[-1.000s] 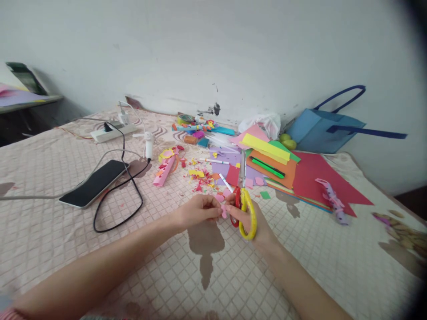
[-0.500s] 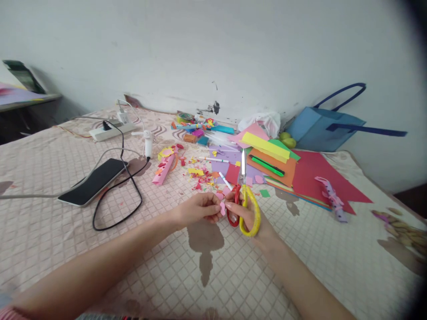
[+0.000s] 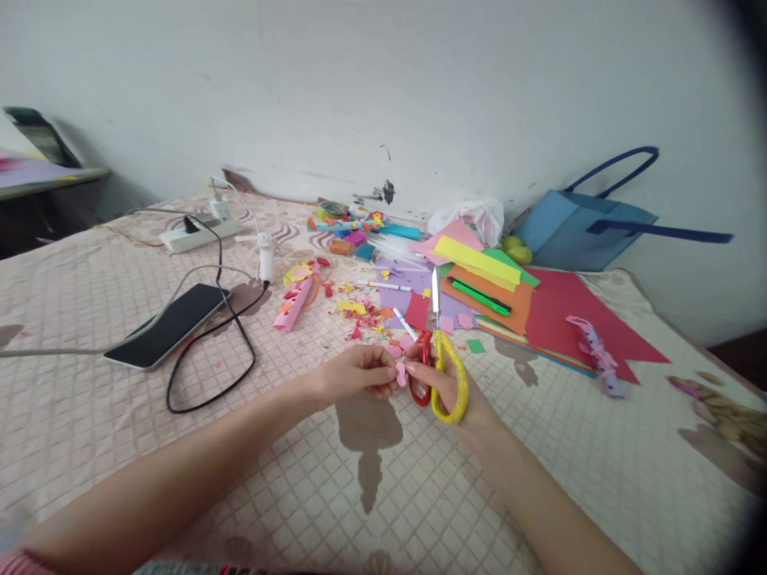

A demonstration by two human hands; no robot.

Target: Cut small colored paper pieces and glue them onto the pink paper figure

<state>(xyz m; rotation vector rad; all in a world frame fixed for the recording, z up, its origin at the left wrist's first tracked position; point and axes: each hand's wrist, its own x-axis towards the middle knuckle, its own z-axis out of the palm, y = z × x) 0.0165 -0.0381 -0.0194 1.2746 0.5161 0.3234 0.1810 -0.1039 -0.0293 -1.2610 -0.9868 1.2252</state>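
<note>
Between my two hands is a small pink paper cutout (image 3: 401, 374). My left hand (image 3: 365, 371) pinches its left side between thumb and finger. At its right edge are the fingertips of my right hand (image 3: 447, 385). Scissors (image 3: 459, 395) with one red and one yellow handle loop hang on my right hand, blades closed and pointing away from me. Just beyond my hands lie pink paper pieces (image 3: 394, 350), a white marker (image 3: 405, 324) and a heap of colored paper scraps (image 3: 363, 323).
Colored paper sheets (image 3: 563, 319) with a green marker (image 3: 479, 295) lie right of center, a blue bag (image 3: 590, 231) behind. A decorated pink paper roll (image 3: 295, 303), a phone-like black slab (image 3: 171, 326), cables and a power strip (image 3: 200, 234) are on the left. A purple paper roll (image 3: 599, 359) lies right.
Hardly anything differs. The pink cutout and the scissors have shifted very slightly; both hands keep their places.
</note>
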